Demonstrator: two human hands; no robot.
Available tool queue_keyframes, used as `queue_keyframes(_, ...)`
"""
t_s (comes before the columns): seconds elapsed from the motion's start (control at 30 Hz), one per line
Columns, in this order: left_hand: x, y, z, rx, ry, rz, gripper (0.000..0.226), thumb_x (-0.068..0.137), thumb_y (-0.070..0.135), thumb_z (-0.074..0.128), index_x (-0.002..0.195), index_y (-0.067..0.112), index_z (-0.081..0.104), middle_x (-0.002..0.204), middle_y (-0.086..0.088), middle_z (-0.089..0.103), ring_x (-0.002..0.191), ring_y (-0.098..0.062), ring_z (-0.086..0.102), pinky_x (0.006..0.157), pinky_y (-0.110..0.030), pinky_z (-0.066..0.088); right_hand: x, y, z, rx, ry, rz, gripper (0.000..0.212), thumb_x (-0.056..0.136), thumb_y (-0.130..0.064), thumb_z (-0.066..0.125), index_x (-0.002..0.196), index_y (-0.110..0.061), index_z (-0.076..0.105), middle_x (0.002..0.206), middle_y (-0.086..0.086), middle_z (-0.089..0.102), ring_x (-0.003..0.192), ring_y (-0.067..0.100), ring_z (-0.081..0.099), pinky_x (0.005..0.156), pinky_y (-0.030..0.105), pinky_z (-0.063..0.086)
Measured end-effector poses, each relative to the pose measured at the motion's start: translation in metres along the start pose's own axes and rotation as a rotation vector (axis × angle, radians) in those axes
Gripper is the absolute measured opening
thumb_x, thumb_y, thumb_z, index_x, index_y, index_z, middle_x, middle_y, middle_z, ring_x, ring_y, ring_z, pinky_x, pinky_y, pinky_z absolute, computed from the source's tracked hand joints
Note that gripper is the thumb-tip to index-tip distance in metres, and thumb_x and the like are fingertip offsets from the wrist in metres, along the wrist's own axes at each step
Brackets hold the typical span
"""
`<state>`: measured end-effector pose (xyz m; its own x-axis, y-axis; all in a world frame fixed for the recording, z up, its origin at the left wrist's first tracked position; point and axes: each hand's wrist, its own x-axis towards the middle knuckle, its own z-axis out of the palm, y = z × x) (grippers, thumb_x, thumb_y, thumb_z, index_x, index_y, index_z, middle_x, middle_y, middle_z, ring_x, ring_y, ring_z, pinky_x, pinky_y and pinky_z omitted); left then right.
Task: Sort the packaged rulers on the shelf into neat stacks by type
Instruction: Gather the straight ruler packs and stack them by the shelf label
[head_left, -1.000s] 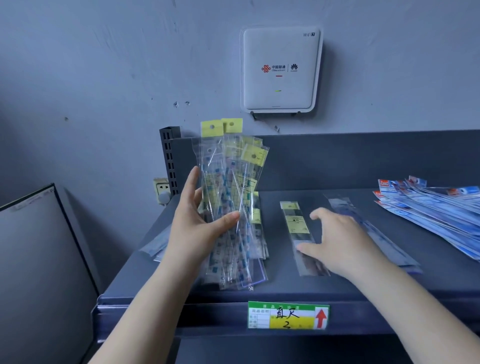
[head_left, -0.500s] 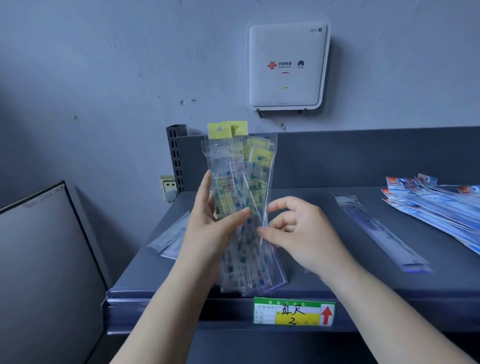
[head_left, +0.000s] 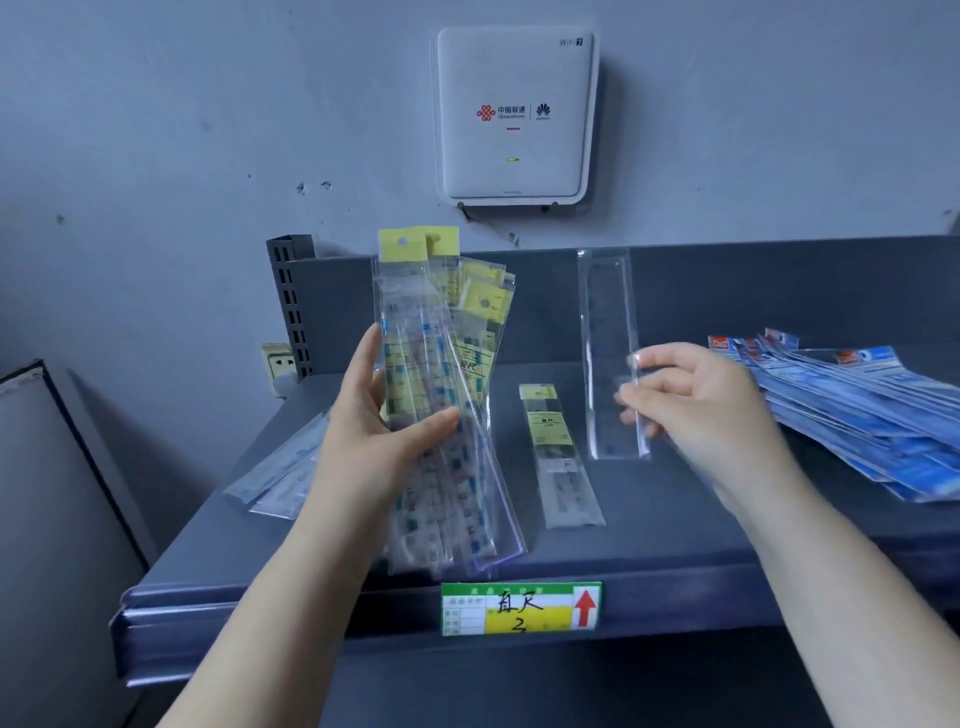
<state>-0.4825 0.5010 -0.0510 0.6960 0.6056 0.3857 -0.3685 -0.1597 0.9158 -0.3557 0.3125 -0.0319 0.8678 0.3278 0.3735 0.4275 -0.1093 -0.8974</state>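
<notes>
My left hand (head_left: 382, 431) grips a fanned bundle of yellow-topped ruler packs (head_left: 447, 364), held upright above the dark shelf (head_left: 649, 540). My right hand (head_left: 696, 400) pinches a single clear packaged ruler (head_left: 608, 332) by its lower part, upright, to the right of the bundle. One yellow-labelled ruler pack (head_left: 556, 457) lies flat on the shelf between my hands. A spread pile of blue ruler packs (head_left: 857, 405) lies at the right. A few pale packs (head_left: 280, 478) lie at the shelf's left edge, partly behind my left arm.
A white router box (head_left: 514, 114) hangs on the wall above the shelf. A green and yellow price label (head_left: 519, 608) sits on the shelf's front lip. A slotted upright post (head_left: 291, 306) and a wall socket (head_left: 278, 361) are at the back left. A grey panel (head_left: 52, 519) stands left.
My right hand has pulled one clear ruler pack out of the bundle and moved it to the right. The yellow-labelled pack on the shelf is uncovered again. My left hand holds steady.
</notes>
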Motion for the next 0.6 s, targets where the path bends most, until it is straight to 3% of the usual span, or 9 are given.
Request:
queue_keyframes(0.1,0.004,-0.002,0.002,-0.022,-0.028,-0.031,0.09,0.075,-0.006,0.069,0.141,0.042,0.031,0.137,0.01,0.038,0.112,-0.013,0.059,0.07,-0.022,0.057,0.012,0.018,-0.031,-0.511,0.103,0.02,0.015,0.078,-0.004,0.063,0.088,-0.015,0.065,0.072,0.001,0.066,0.08,0.024,0.062,0.07,0.029,0.043)
queue_keyframes(0.17,0.006,-0.002,0.003,-0.035,-0.04,-0.047,0.09,0.075,-0.006,0.069,0.142,0.04,0.031,0.145,0.002,0.038,0.114,-0.023,0.059,0.07,-0.026,0.058,0.015,0.029,-0.038,-0.865,0.036,0.095,0.013,0.077,-0.006,0.062,0.089,-0.005,0.066,0.083,0.008,0.068,0.09,0.031,0.058,0.072,0.032,0.045)
queue_keyframes(0.23,0.006,-0.002,0.004,-0.043,-0.047,-0.047,0.09,0.075,-0.007,0.068,0.143,0.039,0.03,0.146,-0.002,0.039,0.112,-0.024,0.06,0.07,-0.027,0.059,0.014,0.034,-0.036,-1.055,-0.012,0.134,0.016,0.079,-0.015,0.065,0.093,-0.007,0.066,0.097,0.01,0.066,0.095,0.032,0.056,0.077,0.035,0.047)
queue_keyframes(0.27,0.006,-0.003,0.004,-0.046,-0.051,-0.042,0.09,0.074,-0.006,0.069,0.143,0.038,0.031,0.145,-0.002,0.039,0.112,-0.023,0.06,0.07,-0.028,0.059,0.012,0.03,-0.033,-1.057,0.011,0.11,0.02,0.08,-0.02,0.067,0.097,-0.01,0.066,0.101,0.009,0.065,0.097,0.031,0.055,0.079,0.035,0.047)
queue_keyframes(0.33,0.006,-0.004,0.004,-0.037,-0.056,-0.035,0.093,0.069,-0.001,0.074,0.141,0.039,0.032,0.145,-0.001,0.039,0.119,-0.021,0.055,0.078,-0.034,0.058,0.004,0.015,-0.021,-0.836,0.047,-0.034,0.028,0.079,-0.03,0.07,0.102,-0.015,0.066,0.094,0.003,0.065,0.092,0.025,0.058,0.079,0.03,0.044)
queue_keyframes(0.43,0.004,-0.005,0.003,-0.026,-0.066,-0.028,0.099,0.055,0.014,0.082,0.138,0.044,0.035,0.144,-0.004,0.041,0.127,-0.024,0.048,0.091,-0.046,0.052,-0.024,-0.02,0.018,-0.395,-0.193,-0.094,0.041,0.066,-0.047,0.075,0.099,-0.025,0.064,0.079,-0.009,0.063,0.071,0.008,0.058,0.072,0.023,0.048)
queue_keyframes(0.5,0.004,-0.006,0.004,-0.008,-0.057,-0.006,0.096,0.057,0.011,0.086,0.132,0.048,0.038,0.141,-0.004,0.044,0.125,-0.022,0.05,0.096,-0.048,0.048,-0.038,-0.03,0.046,-0.371,-0.329,-0.083,0.05,0.062,-0.054,0.075,0.101,-0.03,0.055,0.081,-0.012,0.061,0.073,0.004,0.057,0.07,0.023,0.05)
queue_keyframes(0.6,0.004,-0.006,0.004,0.021,-0.028,0.026,0.085,0.054,0.023,0.086,0.118,0.06,0.043,0.141,0.0,0.045,0.13,-0.021,0.045,0.099,-0.049,0.045,-0.039,-0.031,0.066,-0.317,-0.284,-0.101,0.047,0.064,-0.044,0.08,0.095,-0.029,0.048,0.074,-0.006,0.063,0.065,0.005,0.055,0.062,0.02,0.047)
